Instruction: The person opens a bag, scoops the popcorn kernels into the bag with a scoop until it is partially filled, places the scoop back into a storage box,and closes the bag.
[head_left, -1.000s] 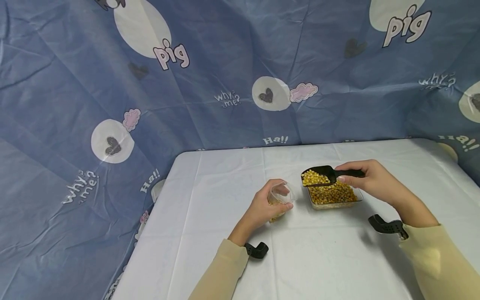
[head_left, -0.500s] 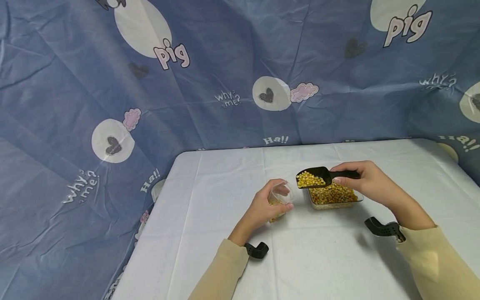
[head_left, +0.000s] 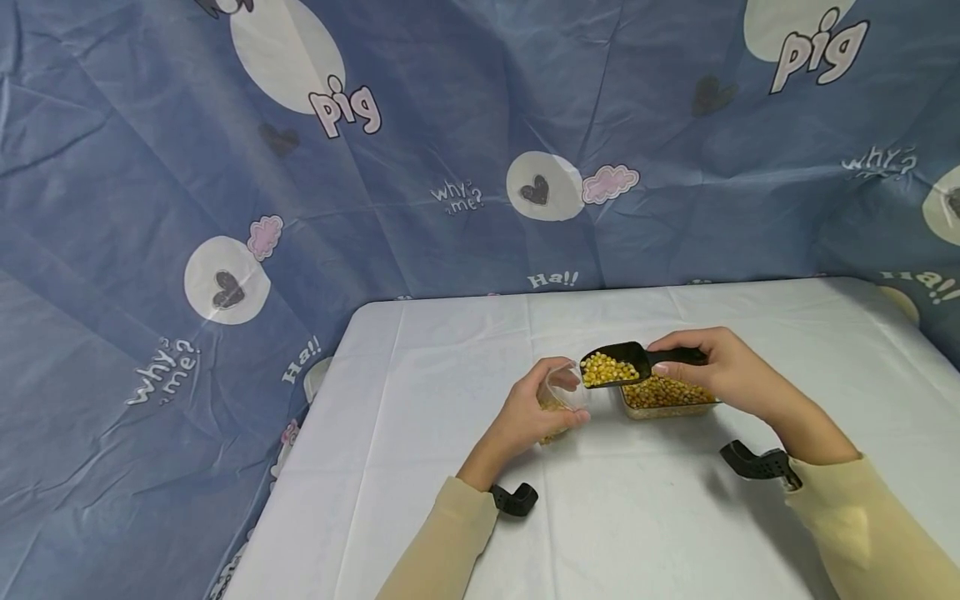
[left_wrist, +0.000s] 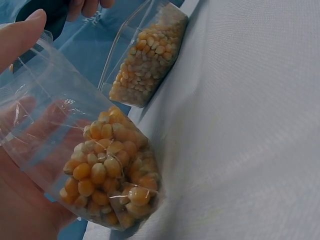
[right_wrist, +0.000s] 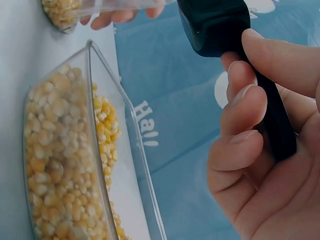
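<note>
My left hand (head_left: 528, 410) holds a clear plastic bag (left_wrist: 55, 95) upright on the table, its mouth spread, thumb on one side and fingers on the other. Corn kernels (left_wrist: 107, 170) fill its lower part. My right hand (head_left: 723, 367) grips the handle of a black scoop (head_left: 637, 357), with fingers curled round it in the right wrist view. A heap of yellow kernels (head_left: 606, 369) lies in the scoop, whose front edge is at the bag's mouth. Below and behind the scoop stands a clear rectangular container (right_wrist: 90, 100) of corn kernels, partly hidden by scoop and hand.
A white cloth (head_left: 637, 517) covers the table. Behind it hangs a blue printed curtain (head_left: 450, 250). Each wrist carries a black camera mount; the left mount (head_left: 516, 500) is close over the cloth, the right mount (head_left: 753, 461) hangs higher.
My right hand has moved the loaded scoop left and slightly down, from above the container to the bag's mouth. My left hand and the bag have stayed nearly still.
</note>
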